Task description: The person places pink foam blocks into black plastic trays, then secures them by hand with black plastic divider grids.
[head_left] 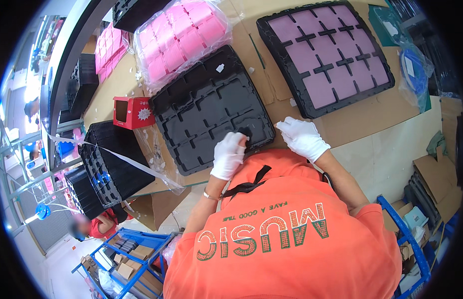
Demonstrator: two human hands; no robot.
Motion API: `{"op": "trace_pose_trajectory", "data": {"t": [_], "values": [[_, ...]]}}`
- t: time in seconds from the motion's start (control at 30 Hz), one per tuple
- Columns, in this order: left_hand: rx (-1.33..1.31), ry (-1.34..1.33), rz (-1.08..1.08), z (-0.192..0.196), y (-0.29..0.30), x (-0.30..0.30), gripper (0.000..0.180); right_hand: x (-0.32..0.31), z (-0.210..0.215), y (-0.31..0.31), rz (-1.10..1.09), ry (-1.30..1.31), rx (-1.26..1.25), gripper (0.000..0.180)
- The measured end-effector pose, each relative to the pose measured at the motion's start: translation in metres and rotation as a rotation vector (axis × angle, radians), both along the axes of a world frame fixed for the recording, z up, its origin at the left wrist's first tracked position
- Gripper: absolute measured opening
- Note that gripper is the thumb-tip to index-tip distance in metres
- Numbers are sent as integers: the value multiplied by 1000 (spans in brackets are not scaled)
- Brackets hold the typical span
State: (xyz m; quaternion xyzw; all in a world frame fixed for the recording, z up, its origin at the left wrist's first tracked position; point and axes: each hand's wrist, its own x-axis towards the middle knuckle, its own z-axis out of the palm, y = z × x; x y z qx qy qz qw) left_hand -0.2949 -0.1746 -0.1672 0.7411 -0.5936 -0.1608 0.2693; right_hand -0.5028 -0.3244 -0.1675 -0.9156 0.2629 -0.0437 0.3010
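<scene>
Both my hands wear white gloves. My left hand (228, 154) rests on the near edge of an empty black compartment tray (211, 107), fingers curled over a small black part at its rim. My right hand (302, 137) sits just right of that tray's near corner, fingers bent, touching the cardboard-covered table (361, 117); whether it pinches anything is unclear. A second black tray (325, 55) filled with pink pads lies at the far right.
A clear bag of pink pads (181, 37) lies beyond the empty tray. A small red box (133, 112) stands to its left. A strapped stack of black trays (112, 167) sits at the left. Blue carts (132, 249) with cardboard boxes stand below; another person (94, 226) is at the lower left.
</scene>
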Motion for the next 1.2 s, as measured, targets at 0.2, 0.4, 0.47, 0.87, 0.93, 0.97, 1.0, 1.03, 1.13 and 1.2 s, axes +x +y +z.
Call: {"op": "trace_pose_trajectory", "data": {"t": [0.2, 0.4, 0.47, 0.87, 0.93, 0.97, 1.0, 1.03, 1.13, 1.2], "values": [[-527, 818, 742, 59, 24, 124, 8, 9, 16, -9, -12, 31, -5, 22], [-284, 256, 852, 86, 53, 326, 17, 22, 13, -10, 38, 59, 13, 22], [-122, 65, 729, 70, 76, 382, 22, 29, 18, -10, 66, 41, 13, 21], [-31, -323, 211, 67, -91, 194, 16, 47, 9, -31, -255, -117, 91, 19], [95, -220, 220, 37, -124, 139, 18, 53, 11, -34, -209, -167, 103, 19], [158, -196, 220, 26, -138, 120, 19, 52, 12, -32, -232, -160, 100, 19], [154, -196, 205, 16, -148, 112, 19, 52, 14, -30, -234, -162, 128, 19], [171, -251, 237, 5, -159, 109, 19, 50, 15, -31, -233, -166, 154, 18], [266, -353, 236, -6, -180, 104, 20, 41, 13, -27, -232, -142, 148, 19], [348, -404, 197, -6, -192, 100, 20, 33, 9, -24, -220, -122, 149, 20]]}}
